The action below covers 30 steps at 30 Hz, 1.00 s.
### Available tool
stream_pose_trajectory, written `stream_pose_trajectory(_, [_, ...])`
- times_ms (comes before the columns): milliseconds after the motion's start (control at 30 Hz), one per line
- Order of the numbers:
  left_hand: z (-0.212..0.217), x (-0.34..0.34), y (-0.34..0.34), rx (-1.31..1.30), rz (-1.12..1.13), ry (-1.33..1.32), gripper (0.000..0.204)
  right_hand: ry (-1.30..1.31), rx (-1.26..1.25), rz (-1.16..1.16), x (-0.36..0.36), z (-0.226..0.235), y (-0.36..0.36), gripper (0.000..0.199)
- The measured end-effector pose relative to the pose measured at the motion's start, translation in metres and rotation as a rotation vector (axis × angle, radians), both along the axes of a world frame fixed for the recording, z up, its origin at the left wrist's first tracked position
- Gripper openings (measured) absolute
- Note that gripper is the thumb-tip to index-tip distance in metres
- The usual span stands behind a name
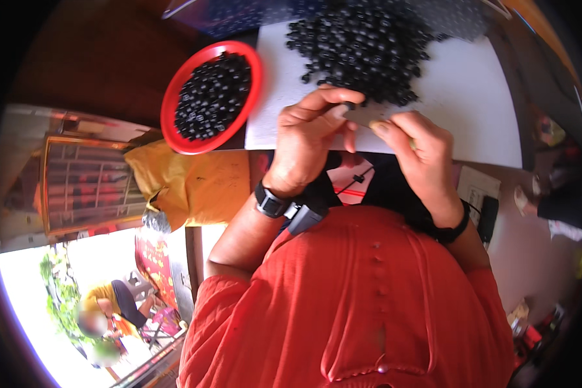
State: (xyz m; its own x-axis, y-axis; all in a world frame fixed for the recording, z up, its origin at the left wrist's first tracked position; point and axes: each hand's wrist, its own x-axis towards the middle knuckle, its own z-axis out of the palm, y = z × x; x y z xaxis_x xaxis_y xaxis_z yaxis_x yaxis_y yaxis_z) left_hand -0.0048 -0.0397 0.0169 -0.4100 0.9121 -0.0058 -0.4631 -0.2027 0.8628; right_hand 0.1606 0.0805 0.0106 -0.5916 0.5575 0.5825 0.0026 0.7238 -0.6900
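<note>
A heap of small black beads (362, 45) lies on a white sheet (478, 97) on the table. My left hand (307, 139) and my right hand (410, 145) meet at the near edge of the heap, both pinching a thin grey strip (368, 115) between fingers and thumbs. A few beads touch my left fingertips. A red round bowl (211, 97) filled with the same black beads stands to the left of the sheet. I wear a dark watch (271, 204) on the left wrist and a black band (456, 229) on the right.
A yellow sack (187, 184) lies below the red bowl. A dark device with a cable (488, 216) sits at the right near my forearm. Far below left, people sit outdoors (110, 310). My red shirt fills the lower middle.
</note>
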Motion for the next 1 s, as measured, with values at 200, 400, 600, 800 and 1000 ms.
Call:
stream_pose_trajectory(200, [0.026, -0.045, -0.020, -0.115, 0.483, 0.690, 0.027, -0.011, -0.252, -0.001, 0.012, 0.009, 0.005, 0.022])
stream_pose_trajectory(400, [0.005, -0.132, -0.044, -0.430, 0.684, 1.169, 0.022, -0.004, -0.339, 0.007, 0.007, 0.007, 0.005, 0.023])
stream_pose_trajectory(600, [0.001, -0.156, -0.040, -0.434, 0.714, 1.385, 0.020, -0.033, -0.340, -0.005, 0.008, 0.009, 0.005, 0.023])
stream_pose_trajectory(800, [0.013, -0.112, -0.028, -0.284, 0.814, 1.494, 0.019, 0.048, -0.369, -0.028, 0.010, 0.005, 0.006, 0.024])
stream_pose_trajectory(1000, [0.016, -0.009, 0.003, -0.061, 0.401, 1.397, 0.016, 0.162, -0.417, -0.059, 0.014, 0.011, 0.012, 0.029])
